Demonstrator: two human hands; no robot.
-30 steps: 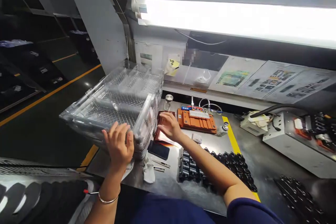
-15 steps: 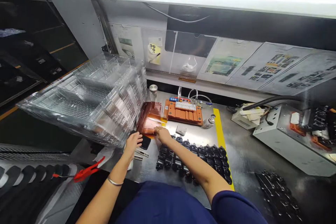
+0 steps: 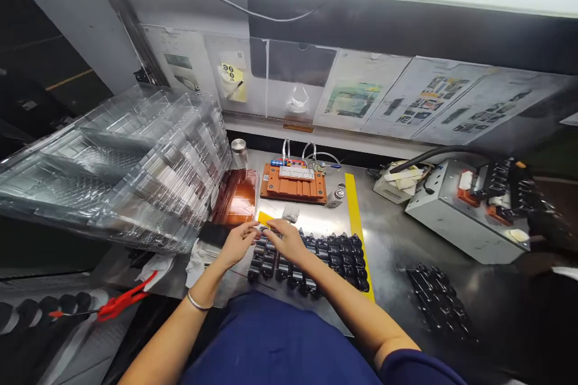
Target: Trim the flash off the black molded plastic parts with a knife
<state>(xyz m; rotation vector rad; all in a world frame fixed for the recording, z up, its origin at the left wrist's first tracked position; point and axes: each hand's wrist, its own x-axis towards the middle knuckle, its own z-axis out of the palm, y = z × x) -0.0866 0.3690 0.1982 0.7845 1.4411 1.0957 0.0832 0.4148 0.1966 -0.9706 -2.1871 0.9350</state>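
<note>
We keep this fine pinch steady by bringing the fingertips together low and slowly, right at the left end of the black plastic parts (image 3: 311, 258) laid in rows on the desk (image 3: 392, 295), so the rows stay undisturbed. Our left hand (image 3: 239, 245) and right hand (image 3: 286, 242) curl half closed, forearms angled inward and wrists low, with fingertips nearly meeting just above that end; we cannot tell what either has hold of, if anything. The stack of clear plastic trays (image 3: 135, 162) sits left of the black plastic parts.
</note>
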